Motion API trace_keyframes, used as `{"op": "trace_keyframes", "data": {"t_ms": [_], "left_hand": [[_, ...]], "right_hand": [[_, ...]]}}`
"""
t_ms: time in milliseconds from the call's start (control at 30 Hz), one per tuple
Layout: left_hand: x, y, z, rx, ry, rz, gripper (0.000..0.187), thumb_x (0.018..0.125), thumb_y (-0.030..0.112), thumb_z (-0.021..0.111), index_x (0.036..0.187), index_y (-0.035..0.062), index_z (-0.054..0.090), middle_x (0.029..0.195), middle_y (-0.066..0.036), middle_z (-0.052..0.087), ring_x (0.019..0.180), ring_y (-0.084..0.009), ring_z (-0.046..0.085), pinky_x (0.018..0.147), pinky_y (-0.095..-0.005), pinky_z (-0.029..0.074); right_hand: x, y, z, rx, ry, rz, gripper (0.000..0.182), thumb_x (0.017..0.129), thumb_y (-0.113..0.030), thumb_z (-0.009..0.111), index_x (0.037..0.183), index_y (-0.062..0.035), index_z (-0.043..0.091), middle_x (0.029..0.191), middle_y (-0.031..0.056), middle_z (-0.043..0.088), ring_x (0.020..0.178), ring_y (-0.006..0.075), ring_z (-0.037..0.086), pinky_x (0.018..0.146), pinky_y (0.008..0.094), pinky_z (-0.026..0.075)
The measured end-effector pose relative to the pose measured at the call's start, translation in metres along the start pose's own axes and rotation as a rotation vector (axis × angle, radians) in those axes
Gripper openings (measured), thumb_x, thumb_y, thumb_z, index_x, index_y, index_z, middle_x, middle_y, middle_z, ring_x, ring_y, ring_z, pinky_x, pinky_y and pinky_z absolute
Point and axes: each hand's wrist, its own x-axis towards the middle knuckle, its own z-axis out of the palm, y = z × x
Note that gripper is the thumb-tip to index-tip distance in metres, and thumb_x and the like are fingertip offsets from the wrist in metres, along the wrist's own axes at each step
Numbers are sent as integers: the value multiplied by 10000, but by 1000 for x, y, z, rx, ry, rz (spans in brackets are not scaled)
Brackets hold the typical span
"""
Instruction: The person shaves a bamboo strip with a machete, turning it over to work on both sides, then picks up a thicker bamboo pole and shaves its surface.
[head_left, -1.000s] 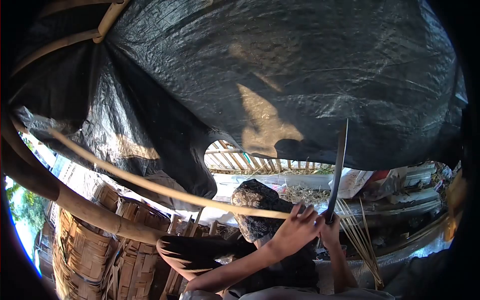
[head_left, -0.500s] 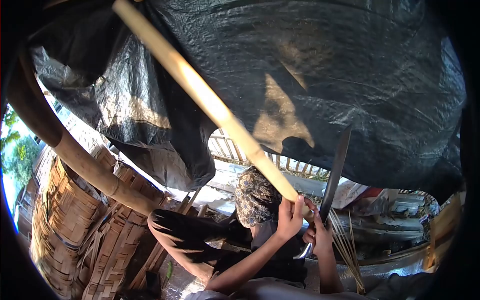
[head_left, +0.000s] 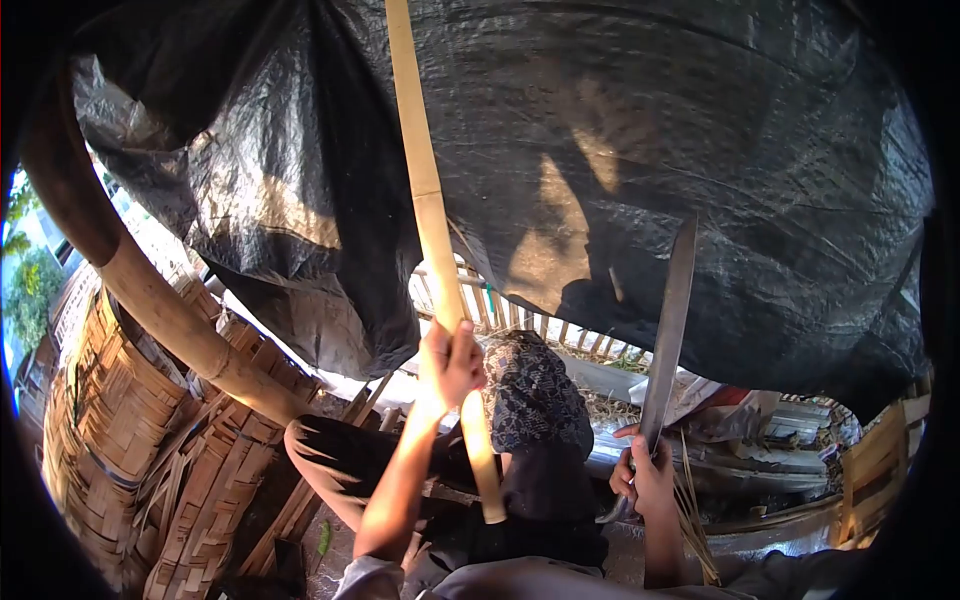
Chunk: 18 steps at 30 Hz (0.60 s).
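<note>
Head view: left hand [head_left: 452, 362] clenches bamboo pole [head_left: 430, 220] upright, top near black tarp [head_left: 620, 150]. Right hand [head_left: 650, 478] grasps long knife [head_left: 668, 330], blade up, well apart from pole. Baskets [head_left: 130, 440] crowd left.

Running out past the top edge above the black tarp [head_left: 640, 150]: upper end of the bamboo pole [head_left: 432, 230]. Hiding part of that pole below the tarp: fingers of the left hand [head_left: 452, 362]. Disappearing inside the right hand [head_left: 645, 478]: handle of the long blade [head_left: 668, 330]. Sitting below the tarp with face covered by a patterned head cloth [head_left: 535, 390]: another person, lower body blocked by pole and forearm. Getting cut off at the left rim beside the tarp: woven baskets [head_left: 110, 430]. Blurring beyond reading under the tarp's right side: clutter.
</note>
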Motion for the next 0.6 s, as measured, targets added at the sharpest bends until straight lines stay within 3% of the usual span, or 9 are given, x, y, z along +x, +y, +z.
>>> {"op": "trace_keyframes", "data": {"t_ms": [100,300,467,533,600], "left_hand": [[-4,12,-45,45,-30,30,145,968,164,439,884,61,382,534,-10,376,350,-78,367,309,-237,339],[-49,57,-116,182,51,-164,175,957,188,468,854,69,392,516,-6,368,344,-88,376,300,-247,325],[-128,37,-136,96,-60,-333,141,942,171,508,908,50,444,540,-6,472,374,-81,453,339,-211,359],[-158,28,-133,226,-60,-521,155,945,186,508,929,45,446,544,2,466,392,-64,440,352,-205,354],[-176,16,-122,59,-164,-630,158,949,192,505,931,45,451,545,10,453,415,-53,424,364,-205,345]], "right_hand": [[7,3,6,-39,-24,22,302,934,-291,529,995,5,523,491,25,397,338,94,374,337,243,321],[14,3,20,-102,-85,63,267,932,-267,531,962,-2,522,495,27,404,357,90,391,334,236,322],[19,6,31,-286,-89,9,227,940,-232,508,898,-8,501,502,33,424,368,86,411,336,230,333],[19,5,38,-333,-92,30,241,953,-235,478,862,-12,482,503,27,416,372,88,421,334,230,333],[20,8,42,-408,-193,-43,256,966,-241,445,852,-14,473,508,20,410,371,88,425,334,227,332]]}}
